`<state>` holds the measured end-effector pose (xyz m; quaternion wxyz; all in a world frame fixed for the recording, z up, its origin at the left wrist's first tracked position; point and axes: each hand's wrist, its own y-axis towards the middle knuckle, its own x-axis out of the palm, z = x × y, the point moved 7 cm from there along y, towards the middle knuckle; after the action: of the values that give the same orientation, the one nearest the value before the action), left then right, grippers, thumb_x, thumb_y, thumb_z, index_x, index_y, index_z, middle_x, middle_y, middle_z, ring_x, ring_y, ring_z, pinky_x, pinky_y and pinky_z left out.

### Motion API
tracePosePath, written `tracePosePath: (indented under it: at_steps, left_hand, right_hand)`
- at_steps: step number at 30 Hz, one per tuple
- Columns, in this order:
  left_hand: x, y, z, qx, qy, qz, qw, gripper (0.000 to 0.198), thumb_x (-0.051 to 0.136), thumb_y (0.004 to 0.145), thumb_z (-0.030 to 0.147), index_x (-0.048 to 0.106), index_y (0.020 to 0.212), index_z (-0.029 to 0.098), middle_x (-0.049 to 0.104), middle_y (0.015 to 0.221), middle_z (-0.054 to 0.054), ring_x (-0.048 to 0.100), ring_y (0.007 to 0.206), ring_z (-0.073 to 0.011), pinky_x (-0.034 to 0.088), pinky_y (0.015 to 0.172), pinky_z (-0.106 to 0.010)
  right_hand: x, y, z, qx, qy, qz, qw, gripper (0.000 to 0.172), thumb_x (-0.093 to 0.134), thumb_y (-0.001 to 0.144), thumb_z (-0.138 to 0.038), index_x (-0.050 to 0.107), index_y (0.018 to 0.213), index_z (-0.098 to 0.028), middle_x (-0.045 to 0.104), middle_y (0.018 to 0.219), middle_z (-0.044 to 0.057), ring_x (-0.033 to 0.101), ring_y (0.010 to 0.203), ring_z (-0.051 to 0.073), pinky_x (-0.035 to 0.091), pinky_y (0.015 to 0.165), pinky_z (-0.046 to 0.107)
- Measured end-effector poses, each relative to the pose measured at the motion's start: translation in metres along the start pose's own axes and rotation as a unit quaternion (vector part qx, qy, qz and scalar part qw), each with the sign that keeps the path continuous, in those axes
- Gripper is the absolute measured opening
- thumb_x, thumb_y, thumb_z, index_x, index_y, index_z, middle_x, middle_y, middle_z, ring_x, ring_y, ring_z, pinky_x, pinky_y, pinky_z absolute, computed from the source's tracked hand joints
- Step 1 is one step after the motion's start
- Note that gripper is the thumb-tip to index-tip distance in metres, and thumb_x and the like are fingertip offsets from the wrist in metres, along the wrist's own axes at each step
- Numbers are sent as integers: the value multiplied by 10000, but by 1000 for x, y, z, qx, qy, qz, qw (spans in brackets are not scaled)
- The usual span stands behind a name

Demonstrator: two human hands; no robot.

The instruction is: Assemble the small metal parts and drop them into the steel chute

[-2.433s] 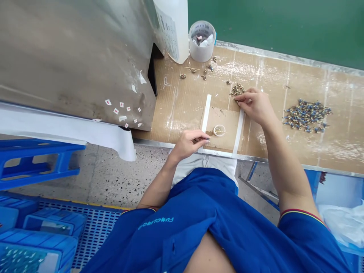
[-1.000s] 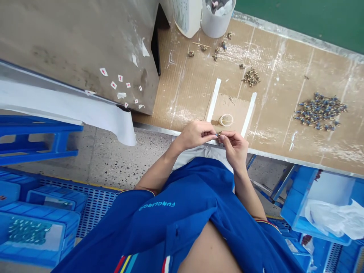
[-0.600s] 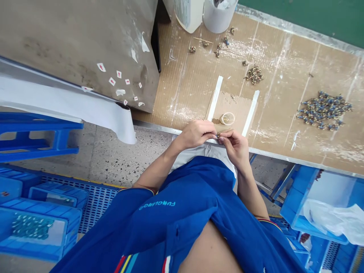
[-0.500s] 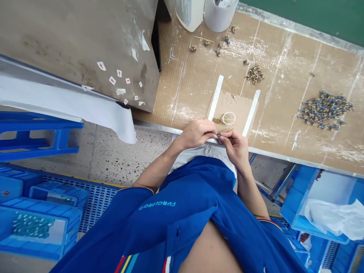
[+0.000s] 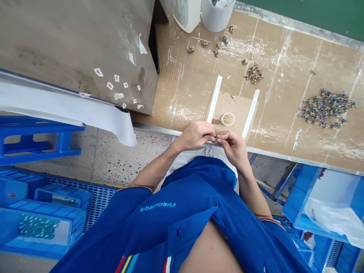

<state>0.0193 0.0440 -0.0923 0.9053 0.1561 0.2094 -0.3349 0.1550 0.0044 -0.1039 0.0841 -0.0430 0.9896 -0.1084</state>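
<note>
At the table's near edge my left hand (image 5: 196, 135) and my right hand (image 5: 233, 147) meet, fingertips pinched together. Between them is a small dark and brass-coloured metal piece (image 5: 215, 138), mostly covered by the fingers. Just beyond the hands a shallow round cup (image 5: 228, 119) with a thin stick across it rests on a cardboard sheet (image 5: 241, 104). White tape strips (image 5: 214, 99) run along both sides of that sheet. Farther back lies a small pile of brass-coloured pieces (image 5: 254, 73). A larger pile of blue and brass-coloured pieces (image 5: 327, 109) spreads to the right.
Several loose pieces (image 5: 217, 49) and a wooden stick (image 5: 201, 39) lie at the back, near a white tub (image 5: 217, 15) and a white bottle (image 5: 186, 13). A grey metal box (image 5: 85, 49) occupies the left. Blue crates (image 5: 42, 235) stand low on both sides.
Both hands have shifted slightly left, still pinched together. The piece between them shows less than before. The camera view has moved a little; the piles and cup are unchanged.
</note>
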Motion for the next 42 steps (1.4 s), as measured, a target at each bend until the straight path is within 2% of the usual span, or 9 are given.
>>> tracePosePath:
  at_steps: [5, 12, 21, 28, 33, 36, 39, 41, 42]
  left_hand:
    - [-4, 1, 2, -1, -29, 24, 999, 215, 586, 964, 271, 703, 818, 166, 719, 782, -50, 650, 743, -160, 472, 716, -278]
    - [-6, 3, 3, 3, -19, 33, 999, 227, 579, 984, 287, 728, 860, 167, 746, 821, -50, 675, 769, -158, 489, 727, -269]
    - [-1, 4, 0, 21, 12, 9, 1000, 237, 543, 941, 198, 683, 753, 160, 702, 728, -41, 641, 693, -158, 427, 654, -279]
    - [-1, 2, -3, -30, 34, -15, 999, 237, 521, 930, 206, 657, 741, 164, 677, 708, -28, 617, 692, -152, 427, 670, -270]
    - [-2, 8, -5, -42, 24, -23, 999, 241, 524, 936, 204, 664, 745, 157, 697, 740, -36, 630, 716, -151, 461, 703, -261]
    - [-12, 7, 1, -76, -13, -44, 996, 162, 571, 925, 222, 717, 902, 157, 744, 859, -51, 673, 779, -156, 508, 755, -267]
    - [-43, -19, 21, -121, -66, -62, 988, 323, 630, 903, 309, 690, 1197, 189, 761, 1079, -83, 713, 873, -178, 564, 780, -291]
    - [-71, -52, 35, -139, -91, -82, 983, 303, 637, 895, 382, 728, 1144, 235, 772, 1062, -71, 726, 907, -201, 590, 776, -304]
    - [-88, -69, 37, -157, -95, -72, 980, 271, 638, 881, 399, 754, 1074, 249, 783, 977, -62, 726, 824, -200, 596, 716, -300]
  right_hand:
    - [-4, -2, 6, 13, 33, 50, 998, 312, 752, 809, -544, 687, 797, -239, 757, 812, 26, 700, 697, 181, 600, 645, 328]
    - [-6, -2, 7, 8, 70, 55, 996, 331, 747, 820, -558, 694, 845, -233, 742, 779, 23, 697, 673, 171, 612, 663, 336]
    - [0, 5, 1, 2, 32, -25, 999, 227, 716, 853, -402, 628, 740, -226, 690, 705, -2, 675, 639, 163, 586, 614, 312]
    - [4, 2, 7, -13, 8, 17, 1000, 203, 648, 902, -372, 611, 768, -225, 714, 716, 10, 719, 668, 182, 600, 641, 314]
    - [9, 2, 9, -20, 19, 28, 999, 234, 645, 903, -447, 629, 816, -231, 735, 737, 27, 727, 675, 189, 617, 661, 332]
    - [8, -1, 4, -27, 19, 20, 999, 253, 649, 896, -475, 647, 843, -228, 742, 731, 30, 723, 667, 185, 614, 657, 326]
    - [-20, -2, -2, -46, -9, 66, 997, 226, 648, 891, -444, 677, 860, -222, 750, 747, 31, 708, 658, 171, 594, 639, 306]
    - [-62, -1, -5, -67, -57, 163, 983, 200, 654, 873, -415, 694, 855, -219, 760, 791, 41, 707, 697, 172, 586, 673, 311]
    - [-87, 0, -6, -78, -88, 224, 968, 196, 657, 861, -408, 698, 848, -216, 763, 817, 47, 708, 730, 177, 584, 704, 322]
